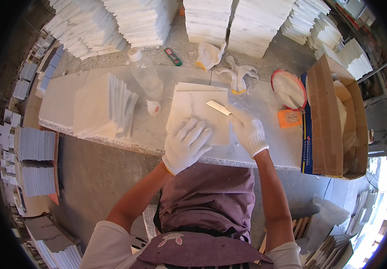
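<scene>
My left hand [187,147], in a white knit glove, lies on the near left part of a white marble-look tile [198,112], fingers stretched out flat. At least one more tile shows under its far edge. My right hand [249,132], also gloved, is closed on a scraper [218,107] with a flat metal blade. The blade points left over the tile's right side; whether it touches the surface I cannot tell. The scraper's handle is hidden in the glove. A small white squeeze bottle [153,107] with a red mark lies left of the tile.
Leaning tiles [101,105] and a clear plastic bottle [146,74] stand left. Spare gloves [209,55] and a green-red packet [173,57] lie behind. Right are a red-rimmed round dish [288,89], an orange box [289,119] and an open cardboard box [332,125]. Tall tile stacks [209,22] line the back.
</scene>
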A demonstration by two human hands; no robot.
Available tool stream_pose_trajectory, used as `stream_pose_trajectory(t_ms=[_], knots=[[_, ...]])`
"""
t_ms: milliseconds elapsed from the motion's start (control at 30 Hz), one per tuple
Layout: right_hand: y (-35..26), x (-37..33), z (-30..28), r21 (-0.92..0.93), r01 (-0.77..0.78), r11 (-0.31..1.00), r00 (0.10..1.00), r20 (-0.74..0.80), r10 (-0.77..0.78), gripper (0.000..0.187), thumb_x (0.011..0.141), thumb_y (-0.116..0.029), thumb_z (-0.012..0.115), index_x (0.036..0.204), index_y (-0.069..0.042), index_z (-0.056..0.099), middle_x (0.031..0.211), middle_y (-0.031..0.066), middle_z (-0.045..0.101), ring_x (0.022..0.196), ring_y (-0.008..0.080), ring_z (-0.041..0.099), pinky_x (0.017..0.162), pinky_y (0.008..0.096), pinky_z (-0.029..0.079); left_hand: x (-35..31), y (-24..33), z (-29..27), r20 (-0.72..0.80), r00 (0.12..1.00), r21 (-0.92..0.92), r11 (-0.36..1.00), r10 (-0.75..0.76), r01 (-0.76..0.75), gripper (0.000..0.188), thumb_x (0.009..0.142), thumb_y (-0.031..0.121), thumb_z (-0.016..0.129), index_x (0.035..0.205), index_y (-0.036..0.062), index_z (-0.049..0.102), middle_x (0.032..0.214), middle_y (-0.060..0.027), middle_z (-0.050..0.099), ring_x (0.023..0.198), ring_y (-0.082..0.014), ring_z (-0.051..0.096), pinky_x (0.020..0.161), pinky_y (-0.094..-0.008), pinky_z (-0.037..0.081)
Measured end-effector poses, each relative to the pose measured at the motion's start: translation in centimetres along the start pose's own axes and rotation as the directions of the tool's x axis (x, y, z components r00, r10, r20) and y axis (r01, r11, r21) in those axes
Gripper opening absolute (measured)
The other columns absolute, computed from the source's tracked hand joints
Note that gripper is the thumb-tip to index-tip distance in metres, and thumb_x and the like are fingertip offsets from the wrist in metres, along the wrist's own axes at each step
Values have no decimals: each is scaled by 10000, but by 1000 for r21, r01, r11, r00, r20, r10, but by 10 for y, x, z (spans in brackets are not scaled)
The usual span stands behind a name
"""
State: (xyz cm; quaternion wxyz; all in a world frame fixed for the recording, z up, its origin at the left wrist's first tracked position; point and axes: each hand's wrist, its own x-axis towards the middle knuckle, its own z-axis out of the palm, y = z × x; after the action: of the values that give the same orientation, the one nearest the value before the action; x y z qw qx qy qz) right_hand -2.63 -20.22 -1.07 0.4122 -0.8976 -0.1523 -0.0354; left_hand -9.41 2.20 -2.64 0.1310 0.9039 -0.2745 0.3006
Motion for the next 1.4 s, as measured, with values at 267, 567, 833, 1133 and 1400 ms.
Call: stream_pose_trajectory(t_ms=[267, 567, 833, 1133, 1400], knots=[[-6, 2, -4, -123, -6, 992, 998, 60, 14, 337, 913, -140, 588, 1236, -121, 682, 979, 202, 671, 907, 384, 640, 788, 434, 503, 0, -1, 3, -19, 1000, -20, 1000, -4, 4, 493, 708, 369, 771, 1143, 156, 678, 1212, -42, 620, 1123, -276, 603, 914, -464, 513], [5, 2, 8, -169, 38, 985, 997, 66, -27, 354, 933, -172, 541, 1263, -192, 667, 1035, 172, 661, 908, 388, 645, 789, 461, 514, 0, -2, 4, -4, 1000, -41, 999, -5, 5, 485, 726, 368, 764, 1147, 146, 669, 1214, -49, 622, 1124, -283, 609, 908, -464, 516], [-21, -5, -4, -231, -31, 973, 988, 143, 66, 378, 906, -107, 523, 1250, -141, 677, 1054, 167, 701, 971, 370, 648, 867, 427, 517, -2, -2, 5, -19, 1000, -37, 999, -11, 10, 473, 761, 379, 754, 1171, 159, 665, 1212, -45, 628, 1129, -276, 611, 908, -466, 505], [10, 6, -10, -44, 45, 998, 976, 216, -35, 336, 918, -117, 577, 1237, -100, 682, 1093, 177, 688, 1002, 340, 646, 876, 394, 505, -1, 0, 3, -14, 1000, -3, 1000, -12, 12, 467, 760, 385, 758, 1171, 178, 681, 1244, -27, 631, 1130, -252, 615, 890, -443, 512], [4, 6, -6, -117, 54, 992, 981, 192, -30, 359, 929, -158, 571, 1272, -102, 663, 1084, 177, 678, 985, 348, 645, 866, 401, 499, -3, -1, 4, -4, 1000, -27, 1000, 1, -1, 480, 773, 359, 761, 1181, 123, 668, 1205, -79, 636, 1152, -290, 591, 962, -472, 507]])
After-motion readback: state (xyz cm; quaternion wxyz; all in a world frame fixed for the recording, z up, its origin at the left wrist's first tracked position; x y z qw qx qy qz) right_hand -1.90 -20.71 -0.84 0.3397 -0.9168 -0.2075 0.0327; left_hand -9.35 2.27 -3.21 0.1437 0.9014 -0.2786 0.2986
